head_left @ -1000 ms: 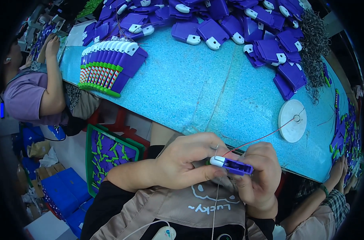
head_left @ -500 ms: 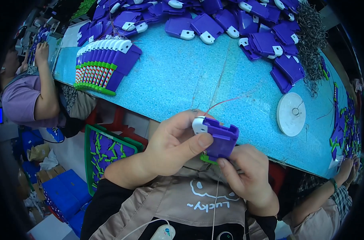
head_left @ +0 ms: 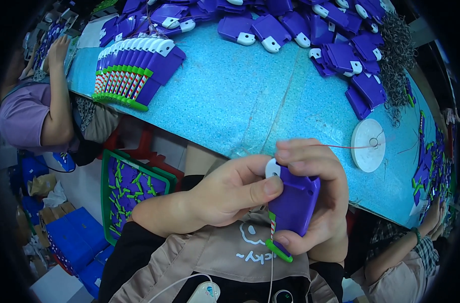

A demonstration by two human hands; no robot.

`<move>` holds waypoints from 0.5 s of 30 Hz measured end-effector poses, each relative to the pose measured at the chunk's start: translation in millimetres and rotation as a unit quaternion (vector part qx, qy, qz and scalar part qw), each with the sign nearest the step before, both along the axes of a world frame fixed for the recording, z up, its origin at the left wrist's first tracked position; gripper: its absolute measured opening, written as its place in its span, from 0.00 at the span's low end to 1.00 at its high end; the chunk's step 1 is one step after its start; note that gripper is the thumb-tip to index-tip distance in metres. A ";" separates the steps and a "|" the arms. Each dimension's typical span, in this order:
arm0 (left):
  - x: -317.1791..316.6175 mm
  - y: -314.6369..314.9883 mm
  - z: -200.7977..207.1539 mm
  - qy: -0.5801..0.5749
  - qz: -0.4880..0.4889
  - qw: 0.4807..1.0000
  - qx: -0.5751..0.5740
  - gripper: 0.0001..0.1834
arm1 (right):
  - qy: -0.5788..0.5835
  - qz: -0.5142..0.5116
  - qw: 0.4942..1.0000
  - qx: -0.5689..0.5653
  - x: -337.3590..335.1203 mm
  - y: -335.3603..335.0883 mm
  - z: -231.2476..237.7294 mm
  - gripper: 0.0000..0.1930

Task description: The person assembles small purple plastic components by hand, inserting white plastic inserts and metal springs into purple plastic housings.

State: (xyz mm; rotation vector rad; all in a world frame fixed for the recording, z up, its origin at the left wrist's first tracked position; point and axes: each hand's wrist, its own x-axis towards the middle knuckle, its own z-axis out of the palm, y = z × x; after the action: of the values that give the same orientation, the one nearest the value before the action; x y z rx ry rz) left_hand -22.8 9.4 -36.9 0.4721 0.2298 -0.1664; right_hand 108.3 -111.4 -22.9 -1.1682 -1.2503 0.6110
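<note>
Between my two hands, just off the table's near edge, is a purple plastic casing point(head_left: 294, 204) with a white corner piece point(head_left: 273, 169) at its top left. A red-and-white striped strip point(head_left: 273, 228) shows along its lower left side, ending in a green foot point(head_left: 279, 251) that juts out. My left hand point(head_left: 222, 194) pinches the white corner, thumb on the face. My right hand point(head_left: 328, 202) wraps round the right side, thumb low and fingers across the top. A thin red wire point(head_left: 336, 147) runs rightward from my right fingers; whether they grip it is hidden.
Similar casings with green feet stand in a fanned row point(head_left: 162, 68) at left. Loose purple casings point(head_left: 270, 33) pile along the back, beside a tangle of wires point(head_left: 394, 55). A white round dish point(head_left: 364, 154) sits right. A green crate point(head_left: 107, 202) is below left. Co-workers sit on both sides.
The casing has turned more upright and shifted slightly right, its green foot now jutting out below. My right hand has risen from the lower edge to wrap the right side and top.
</note>
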 end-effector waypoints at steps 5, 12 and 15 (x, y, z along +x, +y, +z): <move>2.6 14.0 -1.5 0.007 -0.007 0.996 -0.085 0.25 | 0.233 -0.052 0.966 -0.099 -18.5 -4.0 -7.0 0.50; 3.6 40.7 -10.5 -0.075 0.263 0.924 0.265 0.12 | 0.045 -0.153 0.980 -0.121 10.8 27.7 11.8 0.52; 15.7 75.6 -4.9 -0.073 0.301 0.710 0.633 0.06 | -0.354 -0.289 0.867 -0.198 55.7 41.1 -14.9 0.41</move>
State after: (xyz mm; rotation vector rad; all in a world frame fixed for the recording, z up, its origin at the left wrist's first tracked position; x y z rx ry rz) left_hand -7.2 85.1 -41.7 1.7538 0.3116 0.7510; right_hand 164.0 -70.3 -37.8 -2.1374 -1.2871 -0.0525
